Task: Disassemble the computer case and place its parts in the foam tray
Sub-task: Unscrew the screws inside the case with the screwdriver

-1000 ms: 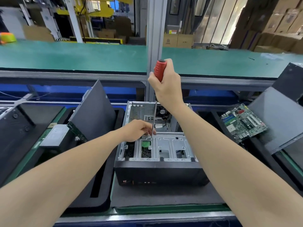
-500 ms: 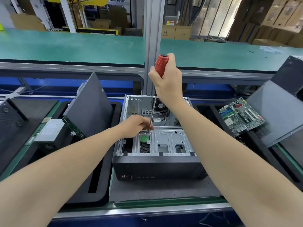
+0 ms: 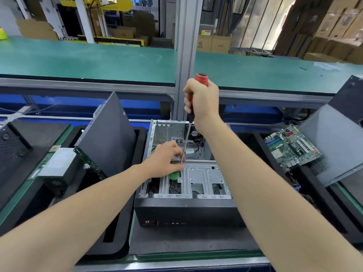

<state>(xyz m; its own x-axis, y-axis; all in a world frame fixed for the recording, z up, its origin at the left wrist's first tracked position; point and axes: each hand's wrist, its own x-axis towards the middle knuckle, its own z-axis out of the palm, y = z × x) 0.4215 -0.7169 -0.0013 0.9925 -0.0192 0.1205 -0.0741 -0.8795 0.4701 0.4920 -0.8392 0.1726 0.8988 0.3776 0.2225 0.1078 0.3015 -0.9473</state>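
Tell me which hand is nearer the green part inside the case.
Left. The left hand sits just over the green part, at its upper edge; the right hand grips the screwdriver's red handle, raised well above the case.

Green-topped bench (image 3: 88, 57) behind; grey post (image 3: 185, 55); stacked cardboard boxes (image 3: 337, 28)

Both arms outstretched, right hand (image 3: 203, 101) raised — fisted round screwdriver (image 3: 202, 79), left hand (image 3: 164, 160) lower, fingers seemingly curled
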